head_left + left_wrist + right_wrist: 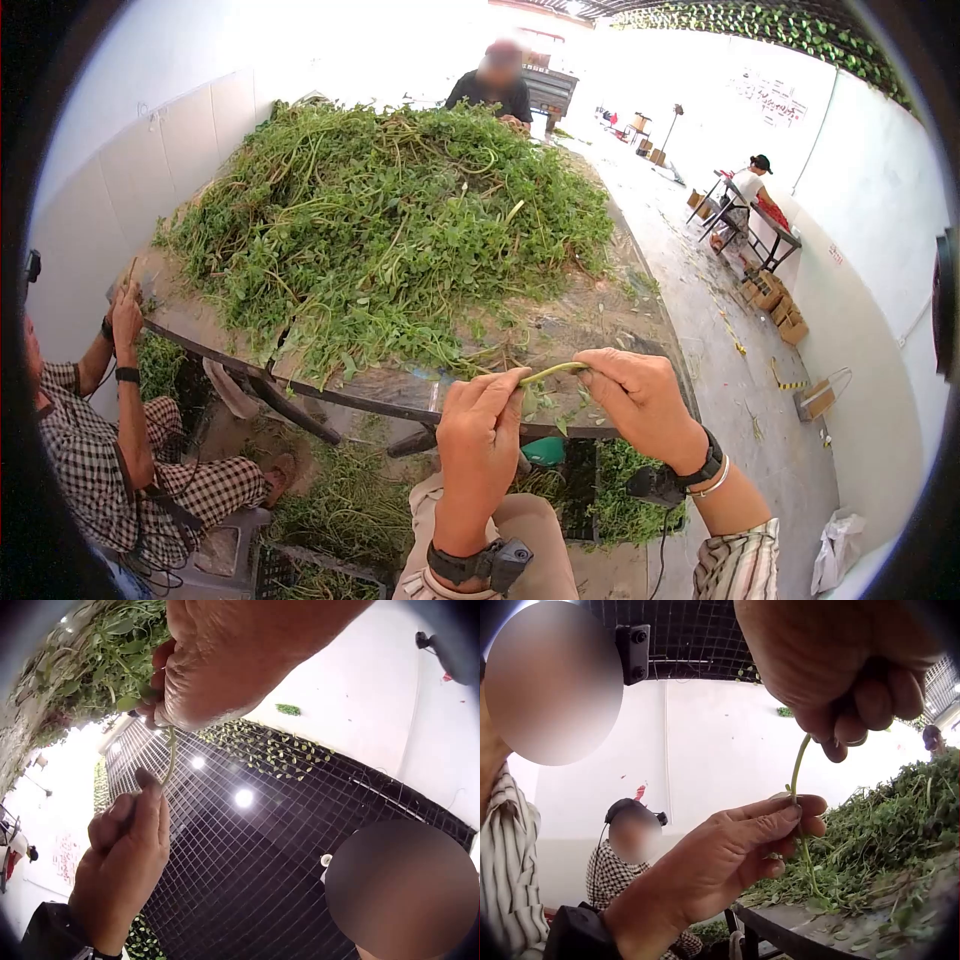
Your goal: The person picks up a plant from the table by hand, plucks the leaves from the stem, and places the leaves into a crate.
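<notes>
A green stem [552,371] stretches between the two hands over the table's near edge. At one end the left hand [478,435] pinches it between thumb and fingers; leaves hang below that grip. The right hand [645,405] pinches the other end with thumb and forefinger. In the left wrist view the stem [172,757] bends slightly between the left hand [240,660] above and the right hand [124,862] below. The right wrist view has the stem [801,761] running from the right hand [840,667] down to the left hand [712,862], its leafy part beneath.
A large heap of leafy greens [400,220] covers much of the table [590,325]. Crates of greens [625,490] stand beneath. A person in checked clothes [90,460] sits at the left, another [495,90] behind the heap. Farther right, someone [745,190] is beside a small table.
</notes>
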Motion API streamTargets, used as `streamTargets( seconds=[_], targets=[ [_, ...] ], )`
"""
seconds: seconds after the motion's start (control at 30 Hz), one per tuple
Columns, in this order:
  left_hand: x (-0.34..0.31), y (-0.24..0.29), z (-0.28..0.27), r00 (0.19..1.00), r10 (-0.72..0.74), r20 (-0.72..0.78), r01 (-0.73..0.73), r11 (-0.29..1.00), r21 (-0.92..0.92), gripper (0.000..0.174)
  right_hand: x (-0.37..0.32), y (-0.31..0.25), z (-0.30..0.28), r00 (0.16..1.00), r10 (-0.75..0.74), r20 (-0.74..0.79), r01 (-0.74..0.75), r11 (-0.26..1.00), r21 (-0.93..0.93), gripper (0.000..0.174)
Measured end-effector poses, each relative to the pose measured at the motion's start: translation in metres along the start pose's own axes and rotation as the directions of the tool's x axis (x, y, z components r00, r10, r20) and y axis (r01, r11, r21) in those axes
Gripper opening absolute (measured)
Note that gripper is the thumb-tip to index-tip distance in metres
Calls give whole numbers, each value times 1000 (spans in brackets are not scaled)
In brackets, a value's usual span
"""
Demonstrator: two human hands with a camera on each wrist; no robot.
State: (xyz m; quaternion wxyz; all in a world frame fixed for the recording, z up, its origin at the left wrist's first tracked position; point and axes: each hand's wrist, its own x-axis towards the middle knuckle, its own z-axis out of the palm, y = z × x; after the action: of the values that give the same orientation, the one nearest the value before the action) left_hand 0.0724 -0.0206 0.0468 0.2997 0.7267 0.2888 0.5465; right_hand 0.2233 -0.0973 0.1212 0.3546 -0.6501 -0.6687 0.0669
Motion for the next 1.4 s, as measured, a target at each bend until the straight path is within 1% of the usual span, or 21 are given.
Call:
streamTargets(
  seconds=[0.23,0.3,0.33,0.37,0.43,0.47,0.5,0.53,0.6,0.63,0.67,0.73,0.8,0.83,0.9,1.0,1.07,1.13,1.2,1.27,1.4],
  targets=[
    [-5,-7,2,998,-40,-38,41,999,32,15,-8,3,8,996,-83,-12,83,996,-22,21],
    [-6,-8,2,973,-211,-89,190,961,-199,12,-15,-3,15,988,-148,41,150,987,-52,19],
    [-6,-9,2,972,-219,-88,200,961,-192,12,-18,-3,18,988,-144,48,146,988,-43,19],
    [-7,-9,2,955,-282,-95,243,924,-297,13,-21,-3,21,988,-146,50,149,987,-60,19],
    [-3,-7,-3,893,-435,-113,320,793,-518,15,-30,-2,24,988,-141,60,146,987,-70,18],
    [1,-5,-10,891,-441,-111,328,793,-514,15,-34,0,22,994,-99,47,101,993,-54,18],
    [5,-3,-18,829,-542,-139,343,688,-639,16,-39,3,20,998,-57,30,58,998,-37,17],
    [7,-2,-24,753,-641,-149,337,570,-750,17,-45,6,18,998,-51,34,52,998,-30,17],
    [6,-4,-29,738,-647,-194,326,593,-737,17,-55,14,12,995,72,72,-68,996,-57,15],
    [5,-9,-29,741,-635,-220,248,563,-788,16,-60,17,8,975,173,141,-152,977,-147,14],
    [4,-15,-29,743,-623,-246,166,527,-833,17,-65,25,6,975,175,140,-155,977,-147,14],
    [3,-25,-29,758,-603,-248,101,484,-869,18,-72,43,4,974,84,209,-8,940,-340,14],
    [2,-26,-31,731,-666,-149,40,259,-965,18,-67,42,0,979,69,190,5,932,-363,14],
    [1,-29,-32,729,-668,-149,45,264,-963,18,-64,40,-1,983,53,174,17,925,-381,15],
    [0,-40,-31,713,-698,-71,-70,30,-997,17,-48,33,0,983,62,173,0,941,-339,15],
    [-1,-44,-32,701,-712,-32,-52,-6,-999,13,-13,38,14,978,79,191,-22,959,-283,17],
    [1,-38,-32,690,-723,-30,-48,-3,-999,12,12,54,36,978,-138,158,167,968,-189,18],
    [2,-35,-31,677,-735,-33,-44,4,-999,11,40,53,53,970,-144,194,181,964,-193,19],
    [1,-35,-32,708,-706,-26,-39,-2,-999,10,61,50,74,961,-148,232,195,961,-195,20],
    [1,-34,-32,707,-706,-24,-36,-2,-999,10,74,50,97,947,-207,246,269,928,-256,26],
    [2,-32,-31,707,-707,-8,3,15,-1000,13,89,65,129,932,-96,351,234,897,-376,27]
  ],
)
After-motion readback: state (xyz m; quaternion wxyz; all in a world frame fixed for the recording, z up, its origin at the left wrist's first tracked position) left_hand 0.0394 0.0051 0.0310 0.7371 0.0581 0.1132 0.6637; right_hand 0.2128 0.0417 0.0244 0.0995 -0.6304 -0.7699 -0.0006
